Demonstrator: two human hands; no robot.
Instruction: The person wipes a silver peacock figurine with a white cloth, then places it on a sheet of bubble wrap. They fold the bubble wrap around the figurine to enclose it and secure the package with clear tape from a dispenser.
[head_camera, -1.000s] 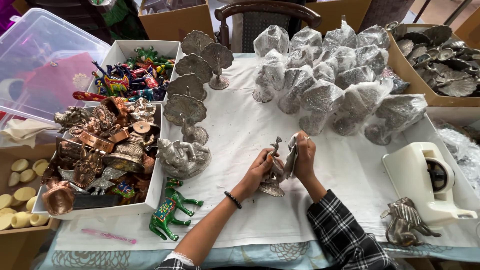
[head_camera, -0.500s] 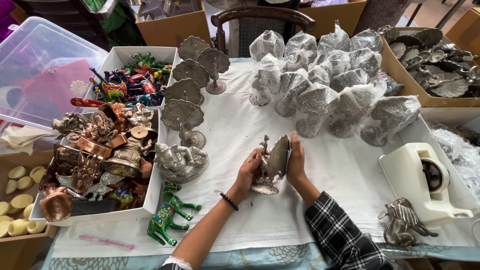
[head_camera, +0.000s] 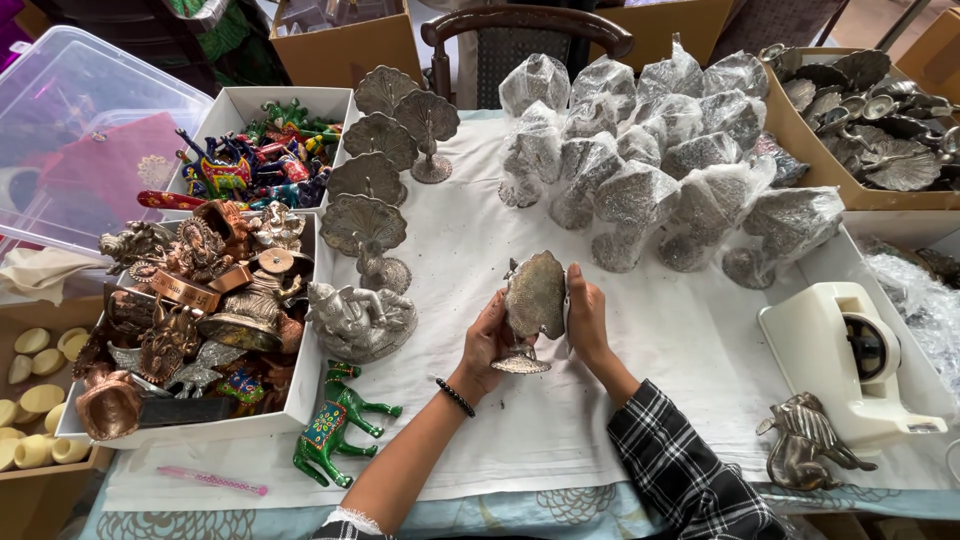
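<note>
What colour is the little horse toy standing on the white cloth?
The horse is bright green with colourful painted patterns, seen in the head view.

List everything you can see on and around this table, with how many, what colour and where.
Peacock figure: one, silver, held in both hands at table centre.
Bare peacock figures: about five, silver, standing left of centre.
Wrapped peacock figures: a dozen or more, silver in clear plastic, far centre.
Horse figure: one, green, near edge.
Deity figure: one, silver, beside the white box.
White box: one, holding copper and brass figures, left.
Tape dispenser: one, white, right.
Lion figure: one, brass-grey, right near edge.
Left hand: on the figure's left side.
Right hand: on its fan.
</note>
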